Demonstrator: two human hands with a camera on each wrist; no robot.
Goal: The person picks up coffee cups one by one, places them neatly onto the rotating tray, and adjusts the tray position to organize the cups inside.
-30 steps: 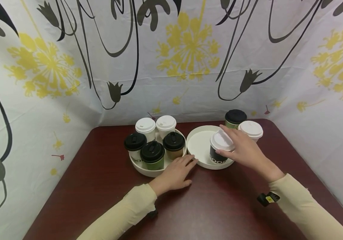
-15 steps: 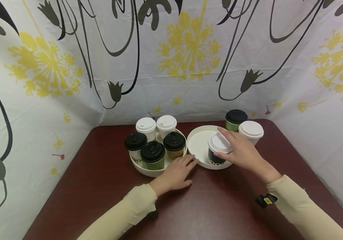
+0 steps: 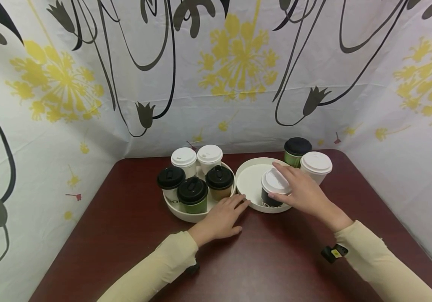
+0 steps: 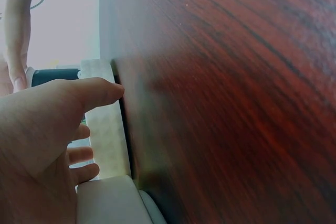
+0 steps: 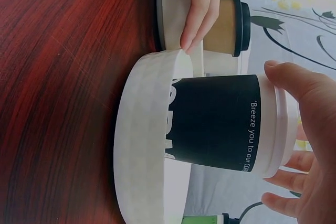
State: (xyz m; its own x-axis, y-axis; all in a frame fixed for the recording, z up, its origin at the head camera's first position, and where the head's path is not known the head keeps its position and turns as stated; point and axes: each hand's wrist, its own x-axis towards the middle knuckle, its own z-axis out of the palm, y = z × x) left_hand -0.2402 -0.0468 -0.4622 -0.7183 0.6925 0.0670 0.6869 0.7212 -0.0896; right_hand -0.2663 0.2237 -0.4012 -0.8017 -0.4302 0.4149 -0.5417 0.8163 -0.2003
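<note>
Slightly nearer the outstretched left hand (image 3: 221, 219) than a second ago, the dark cup (image 3: 271, 197) is inside the tray (image 3: 249, 182), right hand (image 3: 302, 187) gripping its lid (image 3: 275, 180); only the right wrist view shows "Breeze" lettering (image 5: 252, 121).

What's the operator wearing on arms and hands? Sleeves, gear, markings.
Long, plain cream-yellow sleeves on both arms: left sleeve, right sleeve. Left hand and right hand are bare, no gloves. By the right cuff: small black device with a yellow patch. By the left: dark item, mostly hidden.
</note>
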